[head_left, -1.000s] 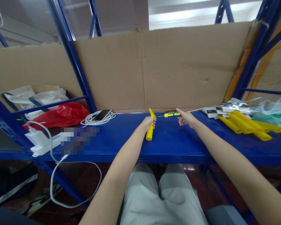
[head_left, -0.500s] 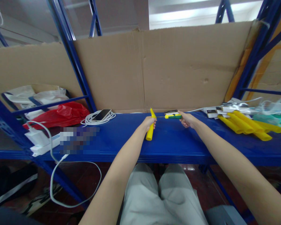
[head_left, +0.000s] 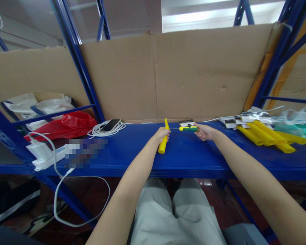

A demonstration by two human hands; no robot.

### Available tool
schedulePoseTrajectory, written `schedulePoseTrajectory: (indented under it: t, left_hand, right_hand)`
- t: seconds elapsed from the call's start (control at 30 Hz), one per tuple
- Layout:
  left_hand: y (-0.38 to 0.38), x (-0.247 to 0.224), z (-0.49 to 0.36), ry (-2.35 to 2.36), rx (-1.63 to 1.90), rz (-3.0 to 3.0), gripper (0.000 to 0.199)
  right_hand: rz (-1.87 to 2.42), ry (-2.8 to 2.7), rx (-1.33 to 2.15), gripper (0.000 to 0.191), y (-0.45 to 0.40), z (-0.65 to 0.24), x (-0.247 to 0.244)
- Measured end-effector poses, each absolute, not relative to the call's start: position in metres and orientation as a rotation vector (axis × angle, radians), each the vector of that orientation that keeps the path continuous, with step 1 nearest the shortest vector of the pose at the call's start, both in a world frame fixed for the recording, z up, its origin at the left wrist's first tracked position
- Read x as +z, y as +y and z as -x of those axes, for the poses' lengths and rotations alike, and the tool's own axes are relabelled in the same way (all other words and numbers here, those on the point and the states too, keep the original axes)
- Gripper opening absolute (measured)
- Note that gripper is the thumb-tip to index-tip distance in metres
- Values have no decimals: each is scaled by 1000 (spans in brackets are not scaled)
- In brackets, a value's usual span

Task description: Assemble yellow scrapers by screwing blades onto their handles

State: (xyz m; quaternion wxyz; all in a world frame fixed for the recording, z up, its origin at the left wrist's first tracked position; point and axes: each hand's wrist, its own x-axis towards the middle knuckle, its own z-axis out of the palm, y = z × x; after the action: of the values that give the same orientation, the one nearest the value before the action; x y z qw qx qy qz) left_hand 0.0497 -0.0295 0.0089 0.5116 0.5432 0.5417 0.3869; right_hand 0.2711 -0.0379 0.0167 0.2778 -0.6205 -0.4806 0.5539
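Wrapped round the middle of a yellow tube-like piece (head_left: pixel 162 147) is my left hand (head_left: pixel 163 134). The piece stands tilted over the blue shelf, wide and hollow-looking at its lower end and narrow at the top; its exact kind is unclear. My right hand (head_left: pixel 203 131) is closed on the end of a screwdriver (head_left: pixel 188 129) with a green and yellow handle. Its thin shaft points left and meets the yellow piece by my left fingers. Whether the tip sits in a screw is too small to tell. Behind the screwdriver lies a small black-and-white packet (head_left: pixel 186 123).
Several similar yellow pieces (head_left: pixel 267 134) lie in a pile on the blue shelf (head_left: pixel 132 149) at right, beside small white boxes (head_left: pixel 244 119). At left are a phone (head_left: pixel 111 125) on a coiled white cable (head_left: pixel 97 130), a power strip (head_left: pixel 47 161) and a red bag (head_left: pixel 71 124). Cardboard (head_left: pixel 193 75) stands behind.
Both hands stay in nearly the same place, still holding the yellow piece and the screwdriver. The fingers of my right hand have shifted a little on the handle.
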Motion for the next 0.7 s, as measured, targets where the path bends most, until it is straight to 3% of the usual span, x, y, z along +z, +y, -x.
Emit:
schedulePoseTrajectory:
  t: [0.7]
  left_hand:
    - [-31, 11, -50, 1316, 961, -1311, 13]
  right_hand:
    - [1640, -1374, 1560, 58, -35, -272, 15]
